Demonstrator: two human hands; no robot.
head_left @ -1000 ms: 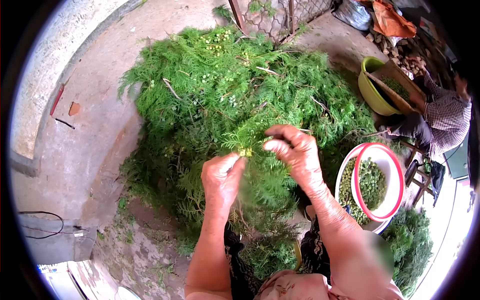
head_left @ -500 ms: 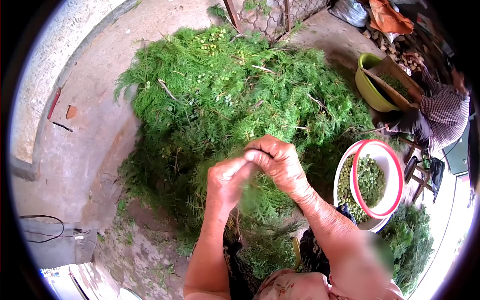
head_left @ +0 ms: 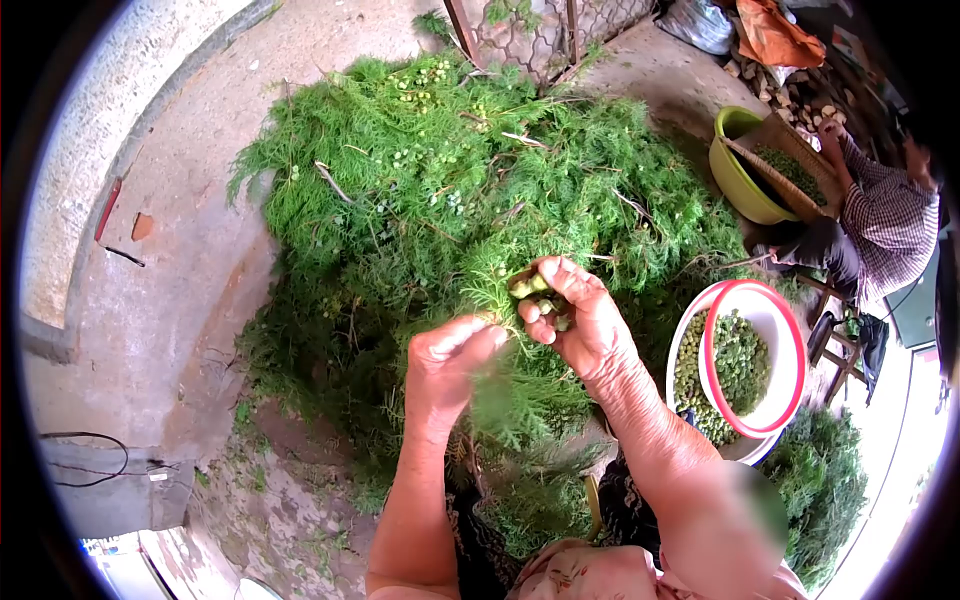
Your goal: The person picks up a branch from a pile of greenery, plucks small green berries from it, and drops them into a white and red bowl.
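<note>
Several green cones (head_left: 540, 297) lie in the curled fingers of my right hand (head_left: 583, 325). To its left, my left hand (head_left: 447, 362) is closed on a feathery green sprig (head_left: 515, 395), which is partly blurred and hangs toward my lap. A small gap separates the two hands. Both are above the near part of a large heap of green branches (head_left: 400, 190), with pale green cones among its foliage.
At the right, a red-rimmed white basin (head_left: 797, 375) holding cones overlaps another white basin. Farther back, a person (head_left: 890, 225) sits by a yellow-green tub (head_left: 735, 185) and a woven basket (head_left: 812, 165). Branches (head_left: 820, 480) lie at the lower right.
My hands have moved apart from touching. My right hand has turned, so the cones in it now show. The other person's arm has shifted slightly.
</note>
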